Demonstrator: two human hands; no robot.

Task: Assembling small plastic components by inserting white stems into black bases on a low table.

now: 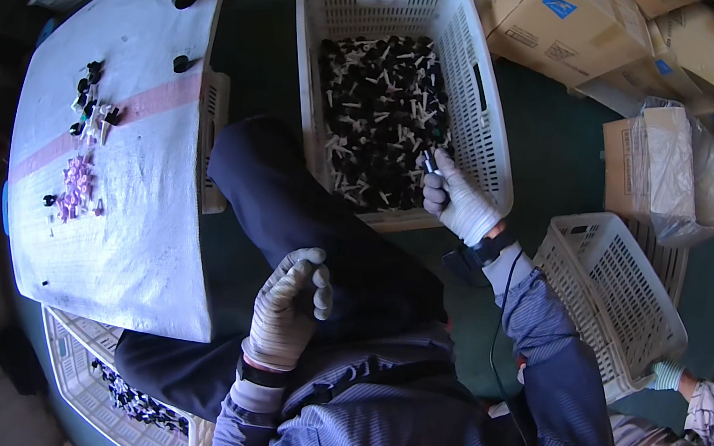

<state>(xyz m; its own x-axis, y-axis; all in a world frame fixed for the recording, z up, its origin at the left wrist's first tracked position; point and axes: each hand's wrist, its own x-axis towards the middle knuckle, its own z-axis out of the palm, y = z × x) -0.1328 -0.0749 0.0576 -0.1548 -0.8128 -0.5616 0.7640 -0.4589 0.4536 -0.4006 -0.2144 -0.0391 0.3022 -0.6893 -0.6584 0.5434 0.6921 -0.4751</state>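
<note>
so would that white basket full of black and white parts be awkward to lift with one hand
Probably: the basket is heaped with small parts, so it likely feels heavy. Its thin mesh walls may flex. The right hand at one rim alone would likely tip it.

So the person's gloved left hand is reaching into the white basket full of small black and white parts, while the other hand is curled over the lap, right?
Not quite: it is the right hand that reaches into the white basket of small black and white parts. The left hand is the one curled over the lap. The head view shows this.
</note>
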